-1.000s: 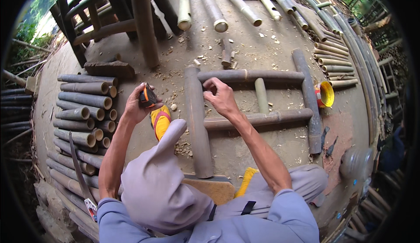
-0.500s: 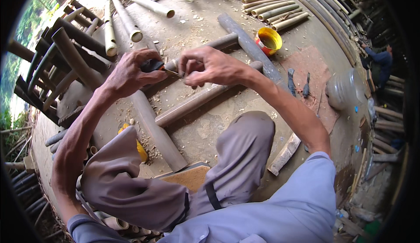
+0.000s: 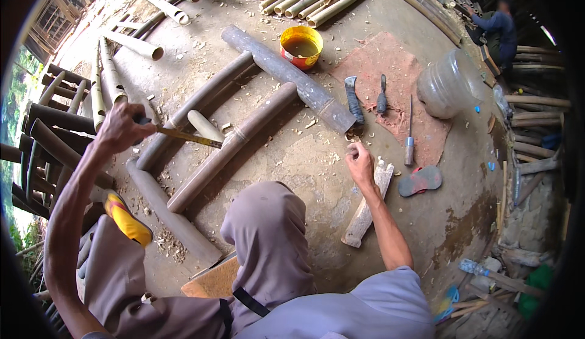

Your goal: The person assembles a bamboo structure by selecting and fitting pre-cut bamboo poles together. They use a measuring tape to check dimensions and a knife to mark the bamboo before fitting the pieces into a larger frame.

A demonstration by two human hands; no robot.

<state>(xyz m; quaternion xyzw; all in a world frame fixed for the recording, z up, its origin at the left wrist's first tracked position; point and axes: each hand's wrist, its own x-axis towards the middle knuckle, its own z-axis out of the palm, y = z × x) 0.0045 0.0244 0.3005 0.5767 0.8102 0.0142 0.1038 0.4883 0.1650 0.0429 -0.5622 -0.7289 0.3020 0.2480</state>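
Note:
My left hand (image 3: 120,128) is raised over the bamboo frame and grips the handle of a yellow-edged blade tool (image 3: 183,136) that points right. Under it lie dark bamboo poles (image 3: 231,144) set as a frame, with a short pale peg (image 3: 204,125) between two of them. My right hand (image 3: 361,162) reaches down to the ground at the right, fingers curled at the top end of a rough wooden billet (image 3: 365,208). I cannot make out whether it grips anything. My knees in grey trousers fill the lower middle.
A yellow bowl (image 3: 301,46) stands beyond the frame. A knife, a chisel and a thin tool lie on a reddish mat (image 3: 390,77) beside a clear plastic jug (image 3: 451,83). A sandal (image 3: 420,180) lies near. Bamboo stacks ring the floor; another person (image 3: 496,25) crouches far right.
My hands have parted: the left stayed up with the blade tool, the right dropped to the ground by the wooden billet. My view turned right, showing the mat and jug.

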